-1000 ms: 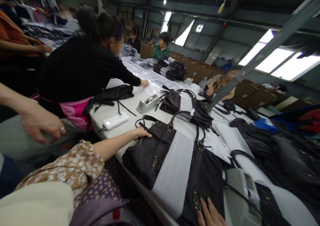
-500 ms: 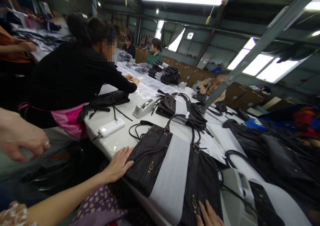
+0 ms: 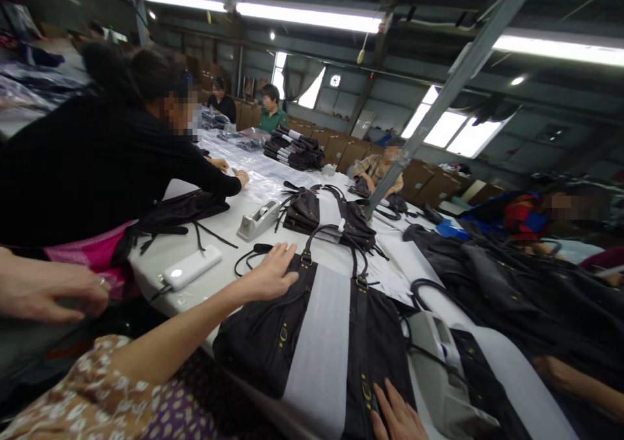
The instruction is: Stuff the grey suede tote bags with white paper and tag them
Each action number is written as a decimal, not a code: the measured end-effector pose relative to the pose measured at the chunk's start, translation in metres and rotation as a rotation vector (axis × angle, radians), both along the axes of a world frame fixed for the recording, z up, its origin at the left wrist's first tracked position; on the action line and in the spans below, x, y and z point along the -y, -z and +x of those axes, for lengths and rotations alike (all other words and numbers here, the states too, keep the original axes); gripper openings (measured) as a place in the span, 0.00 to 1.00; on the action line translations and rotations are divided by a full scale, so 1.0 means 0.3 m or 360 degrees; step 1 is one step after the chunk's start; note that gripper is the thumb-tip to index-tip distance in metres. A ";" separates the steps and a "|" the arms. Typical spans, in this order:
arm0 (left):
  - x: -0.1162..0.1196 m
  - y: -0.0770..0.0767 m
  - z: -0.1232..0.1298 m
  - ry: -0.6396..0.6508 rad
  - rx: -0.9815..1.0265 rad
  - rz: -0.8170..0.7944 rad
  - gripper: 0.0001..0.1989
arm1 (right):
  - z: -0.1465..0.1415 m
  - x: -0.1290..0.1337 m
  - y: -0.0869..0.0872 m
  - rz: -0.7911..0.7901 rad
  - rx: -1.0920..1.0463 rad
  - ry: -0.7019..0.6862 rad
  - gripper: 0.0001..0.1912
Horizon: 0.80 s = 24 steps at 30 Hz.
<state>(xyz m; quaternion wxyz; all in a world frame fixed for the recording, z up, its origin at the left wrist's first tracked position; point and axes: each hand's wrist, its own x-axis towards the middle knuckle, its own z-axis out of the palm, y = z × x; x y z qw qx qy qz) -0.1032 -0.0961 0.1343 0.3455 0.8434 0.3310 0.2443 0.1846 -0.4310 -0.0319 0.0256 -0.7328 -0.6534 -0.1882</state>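
A dark bag (image 3: 385, 336) with two looped handles and brass-coloured buckles lies flat at the table's near edge, a white paper band (image 3: 322, 342) around its middle. My left hand (image 3: 275, 272) is over the bag's upper left corner near a handle base, fingers stretched out. At the bag's lower right, my right hand (image 3: 397, 414) rests with its fingers spread beside a buckle. Beyond the handles sits a stack of similar banded bags (image 3: 302, 211). Neither hand grips anything.
Grey tape dispensers (image 3: 258, 219) (image 3: 439, 368) stand on the table (image 3: 195, 297), with a white device (image 3: 192, 268) at left. A person in black (image 3: 97, 167) leans over plastic sheets. Another person's hand (image 3: 49, 290) is at far left. Dark bags (image 3: 511, 284) lie right; a metal post (image 3: 419, 134) rises behind.
My left hand has moved up along the bag's left side from its edge to the upper corner. My right hand stays on the lower right. The whole view has shifted.
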 end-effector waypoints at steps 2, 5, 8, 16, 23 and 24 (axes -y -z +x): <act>-0.069 -0.059 0.161 -0.0087 0.0101 -0.0058 0.34 | -0.020 0.000 -0.021 -0.0026 -0.0002 0.0058 0.28; -0.167 -0.087 0.355 -0.0213 0.0194 -0.0108 0.29 | -0.051 0.003 -0.057 -0.0042 -0.0027 0.0100 0.27; -0.213 -0.022 0.425 -0.0451 0.0294 -0.0170 0.26 | -0.071 0.010 -0.079 -0.0032 -0.0048 0.0116 0.26; -0.177 0.383 0.335 -0.0824 0.0493 -0.0130 0.16 | -0.037 0.031 -0.036 0.0027 -0.0099 0.0071 0.25; -0.262 0.498 0.375 -0.1092 0.0772 -0.0135 0.17 | -0.077 0.026 -0.115 -0.0202 -0.0261 0.0200 0.26; -0.273 0.503 0.375 -0.1139 0.0835 -0.0179 0.18 | -0.084 0.025 -0.126 -0.0217 -0.0290 0.0218 0.26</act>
